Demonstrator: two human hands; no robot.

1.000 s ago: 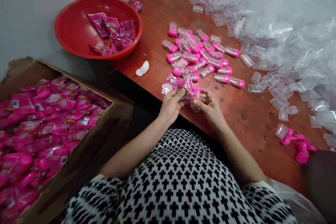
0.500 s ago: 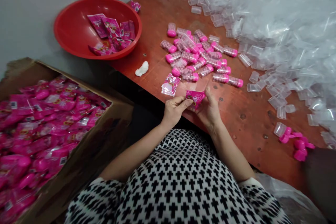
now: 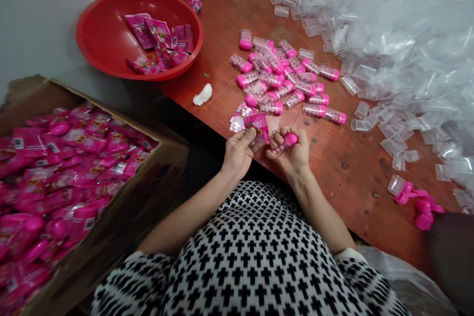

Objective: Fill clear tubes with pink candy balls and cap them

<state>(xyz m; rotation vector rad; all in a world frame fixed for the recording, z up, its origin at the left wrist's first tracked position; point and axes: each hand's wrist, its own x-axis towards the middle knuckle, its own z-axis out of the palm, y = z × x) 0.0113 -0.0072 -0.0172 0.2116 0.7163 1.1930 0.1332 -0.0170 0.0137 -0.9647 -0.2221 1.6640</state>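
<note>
Between the thumb and fingers of my left hand (image 3: 239,152) is a pink printed sachet (image 3: 259,126). My right hand (image 3: 294,152) is curled around a clear tube of pink candy balls with a pink cap (image 3: 291,139), close to the sachet's right edge. Just beyond my left fingers lie several flat sachets (image 3: 243,111) on the wooden table (image 3: 329,150). Behind them spreads a group of filled, pink-capped candy tubes (image 3: 272,79).
A red bowl (image 3: 99,44) with several pink packets stands at the table's left edge. Below it, a cardboard box (image 3: 148,168) holds many filled pink packets. A white wad (image 3: 202,94), a heap of clear tubes (image 3: 400,49) and pink caps (image 3: 424,210) lie on the table.
My hands have moved apart. The sachet has shifted left with my left hand, and the candy tube now shows in my right hand, its fingers curled instead of extended.
</note>
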